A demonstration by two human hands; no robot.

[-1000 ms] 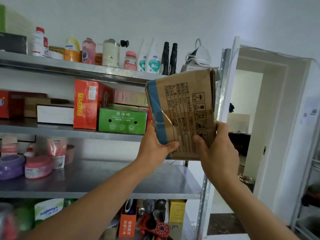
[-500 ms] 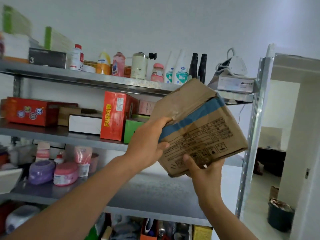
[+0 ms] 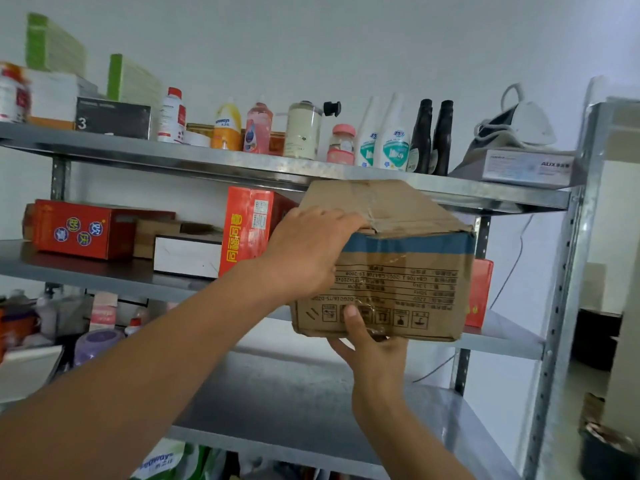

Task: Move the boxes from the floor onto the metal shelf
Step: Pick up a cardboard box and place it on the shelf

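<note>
A worn brown cardboard box (image 3: 408, 268) with a blue tape band and upside-down print is held at the level of the second tier of the metal shelf (image 3: 502, 336). My left hand (image 3: 308, 251) grips its upper left corner and side. From below, my right hand (image 3: 367, 344) supports the bottom edge with the thumb on the front face. The box hangs at the tier's right part, in front of a red box (image 3: 479, 292) and beside a tall red carton (image 3: 247, 230). Whether its bottom touches the tier is hidden.
The top tier (image 3: 207, 161) carries bottles, jars, a black box and an iron on a white box (image 3: 526, 168). Red, brown and white boxes (image 3: 104, 230) fill the second tier's left. The third tier (image 3: 294, 403) has bare metal at its right. A doorway lies right.
The box has turned from tilted to level and moved up and inward to the second tier. My left hand went to its top left corner; the view shifted left.
</note>
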